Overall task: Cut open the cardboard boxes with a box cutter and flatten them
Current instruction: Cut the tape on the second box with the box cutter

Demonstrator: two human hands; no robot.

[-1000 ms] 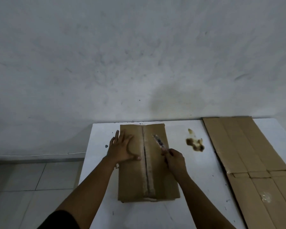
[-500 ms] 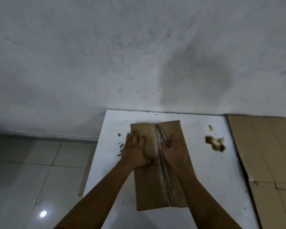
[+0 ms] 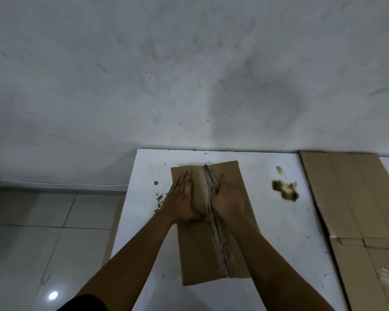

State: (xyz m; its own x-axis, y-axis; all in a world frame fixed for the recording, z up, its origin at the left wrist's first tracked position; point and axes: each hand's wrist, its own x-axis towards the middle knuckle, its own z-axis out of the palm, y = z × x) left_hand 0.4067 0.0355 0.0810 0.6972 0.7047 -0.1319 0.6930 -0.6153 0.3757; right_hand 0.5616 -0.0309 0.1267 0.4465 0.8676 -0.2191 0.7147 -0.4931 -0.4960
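A closed brown cardboard box (image 3: 198, 250) lies on the white table (image 3: 276, 225), with a taped seam running down its middle. My left hand (image 3: 182, 199) presses flat on the box's left flap, fingers straight. My right hand (image 3: 227, 198) grips the box cutter (image 3: 210, 176) just right of the seam. The blade end points away from me and lies along the seam near the box's far edge.
A flattened cardboard sheet (image 3: 355, 212) covers the table's right side. A brown stain (image 3: 285, 189) marks the table between box and sheet. Dark specks (image 3: 158, 196) sit at the table's left edge. Tiled floor (image 3: 43, 232) is left, a grey wall behind.
My right hand has brought the box cutter from right of the seam onto it at the far end. The view has shifted left and closer. My left hand stays pressed on the left flap.
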